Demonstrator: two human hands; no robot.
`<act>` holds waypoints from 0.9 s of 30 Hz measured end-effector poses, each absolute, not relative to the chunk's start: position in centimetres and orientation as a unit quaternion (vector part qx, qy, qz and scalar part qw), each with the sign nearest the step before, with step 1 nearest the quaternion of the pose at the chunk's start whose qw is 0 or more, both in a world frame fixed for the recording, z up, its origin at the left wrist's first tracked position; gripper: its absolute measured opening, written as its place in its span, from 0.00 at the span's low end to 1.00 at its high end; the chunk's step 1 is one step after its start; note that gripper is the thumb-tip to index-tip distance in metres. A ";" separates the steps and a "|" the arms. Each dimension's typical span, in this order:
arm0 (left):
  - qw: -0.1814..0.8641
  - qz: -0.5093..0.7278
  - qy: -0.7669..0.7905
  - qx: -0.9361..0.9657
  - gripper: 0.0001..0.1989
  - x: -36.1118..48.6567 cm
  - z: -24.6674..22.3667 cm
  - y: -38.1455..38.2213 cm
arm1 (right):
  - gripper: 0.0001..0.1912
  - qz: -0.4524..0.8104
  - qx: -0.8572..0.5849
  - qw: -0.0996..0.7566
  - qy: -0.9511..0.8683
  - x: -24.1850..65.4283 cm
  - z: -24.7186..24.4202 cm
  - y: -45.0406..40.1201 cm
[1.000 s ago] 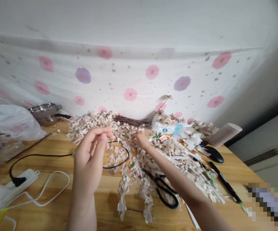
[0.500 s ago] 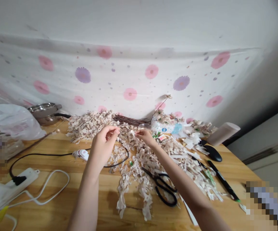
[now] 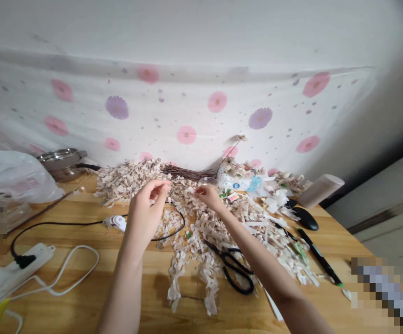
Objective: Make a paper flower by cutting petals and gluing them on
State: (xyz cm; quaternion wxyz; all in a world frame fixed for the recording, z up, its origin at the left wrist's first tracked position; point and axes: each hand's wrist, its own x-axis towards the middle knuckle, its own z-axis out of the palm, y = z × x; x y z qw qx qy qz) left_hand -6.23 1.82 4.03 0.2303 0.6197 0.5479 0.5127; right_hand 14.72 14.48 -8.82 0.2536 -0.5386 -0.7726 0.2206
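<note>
The left hand is holding thumb and fingertips together (whether they are gripping anything, I cannot tell); the right hand is pinching a pale petal-like scrap, near a clear plastic cup

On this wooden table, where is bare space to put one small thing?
Bare wood shows between white cable and left forearm, and beside the right forearm, below the black pen in the picture. Pale scraps and scissors crowd the middle; scraps and twigs crowd the back.
</note>
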 end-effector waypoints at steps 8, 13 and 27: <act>0.203 0.611 0.516 0.565 0.11 -6.3 5.5 -0.5 | 0.15 0.061 -0.510 0.147 -0.845 12.6 -9.6 13.8; 0.191 0.615 0.513 0.568 0.10 -6.3 5.9 -1.1 | 0.14 0.069 -0.486 0.120 -0.863 11.7 -10.3 13.7; 0.245 0.564 0.531 0.583 0.10 -6.1 4.7 1.1 | 0.16 0.301 -0.551 0.249 -0.737 14.4 -11.1 15.3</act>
